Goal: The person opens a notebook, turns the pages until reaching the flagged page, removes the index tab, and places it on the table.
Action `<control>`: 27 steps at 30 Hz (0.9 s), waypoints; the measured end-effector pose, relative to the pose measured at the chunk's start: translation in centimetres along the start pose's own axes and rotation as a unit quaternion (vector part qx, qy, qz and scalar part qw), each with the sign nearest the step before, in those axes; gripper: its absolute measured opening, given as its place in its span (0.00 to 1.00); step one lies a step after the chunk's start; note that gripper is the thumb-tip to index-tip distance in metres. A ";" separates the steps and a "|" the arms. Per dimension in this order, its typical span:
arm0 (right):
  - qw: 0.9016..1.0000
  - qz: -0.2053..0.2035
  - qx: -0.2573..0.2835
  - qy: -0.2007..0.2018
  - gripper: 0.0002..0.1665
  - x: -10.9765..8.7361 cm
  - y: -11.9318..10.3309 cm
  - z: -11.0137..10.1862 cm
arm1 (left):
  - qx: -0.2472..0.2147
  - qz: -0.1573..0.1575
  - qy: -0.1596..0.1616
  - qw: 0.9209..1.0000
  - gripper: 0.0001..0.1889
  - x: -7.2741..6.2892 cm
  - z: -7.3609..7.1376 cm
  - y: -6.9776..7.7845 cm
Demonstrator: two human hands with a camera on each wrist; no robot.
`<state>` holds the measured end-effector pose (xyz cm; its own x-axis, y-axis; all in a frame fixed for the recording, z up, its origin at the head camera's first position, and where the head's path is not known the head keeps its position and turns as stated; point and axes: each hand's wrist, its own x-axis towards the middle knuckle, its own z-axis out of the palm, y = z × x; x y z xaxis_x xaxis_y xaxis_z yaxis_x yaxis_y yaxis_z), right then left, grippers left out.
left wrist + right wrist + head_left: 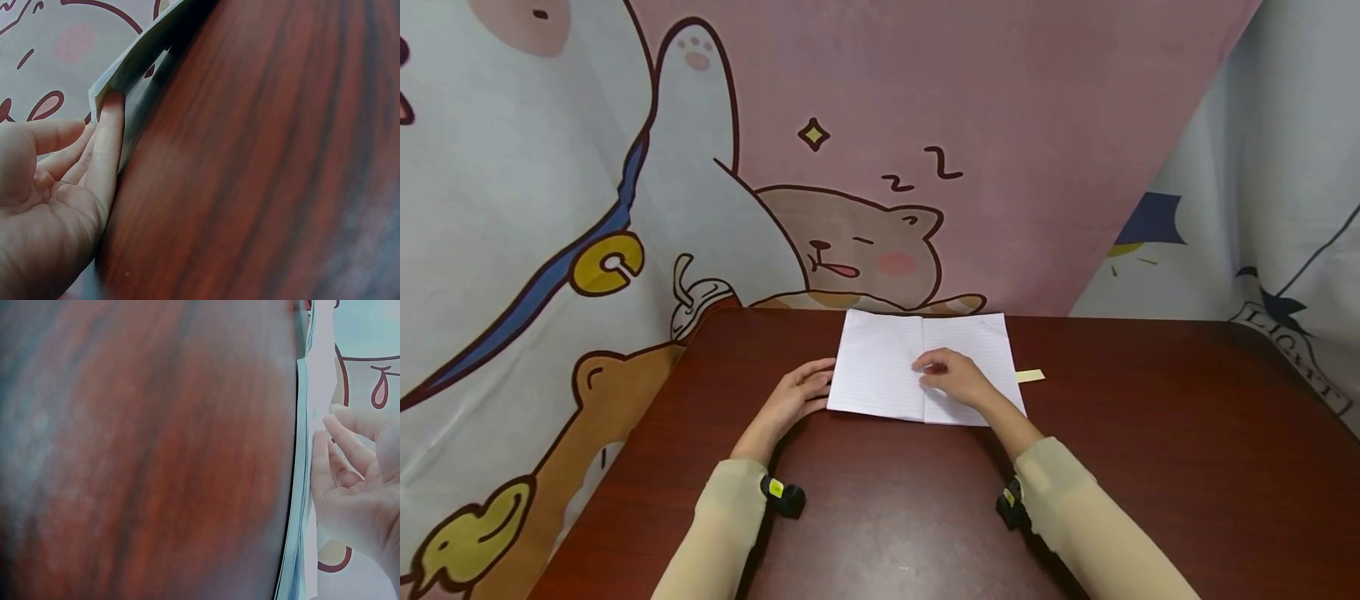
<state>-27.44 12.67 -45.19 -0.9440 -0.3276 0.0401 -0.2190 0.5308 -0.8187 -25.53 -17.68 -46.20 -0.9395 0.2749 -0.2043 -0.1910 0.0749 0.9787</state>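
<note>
An opened notebook [880, 367] with lined white pages lies on the table. My left hand [793, 396] is at its left edge, fingers fairly straight. In the left wrist view, one finger of the left hand [56, 219] reaches under the raised notebook edge [128, 62], with the thumb just outside it. Over the right-hand page, close to the centre fold, is my right hand [955, 379], its fingers lightly bent with a gap between thumb and forefinger. From the right wrist, the fingertips of the right hand [356, 469] appear right at the page surface [322, 356].
A pale yellow strip [1030, 376] sticks out past the notebook's right edge. The dark reddish-brown table [1150, 433] extends to both sides. Behind it hangs a cloth backdrop [1037, 125] with cartoon animals. A small black device [786, 498] is strapped at each wrist.
</note>
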 end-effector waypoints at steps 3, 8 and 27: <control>1.000 -0.001 -0.001 0.000 0.14 -0.1 -0.2 -0.1 | 0.000 0.001 0.002 1.000 0.24 0.0 0.0 0.0; 1.000 -0.008 -0.001 -0.001 0.14 -0.2 -0.2 -0.2 | -0.002 0.005 -0.001 1.000 0.24 0.0 0.0 -0.1; 0.998 -0.034 0.039 -0.026 0.17 -0.6 -0.2 -1.4 | -0.008 0.000 0.007 1.000 0.23 0.2 -0.1 -0.4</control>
<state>-27.14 13.83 -44.26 -0.9130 -0.4023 0.0681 -0.2599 0.4448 -0.8571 -25.72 -17.74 -46.60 -0.9432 0.2618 -0.2047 -0.1962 0.0587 0.9788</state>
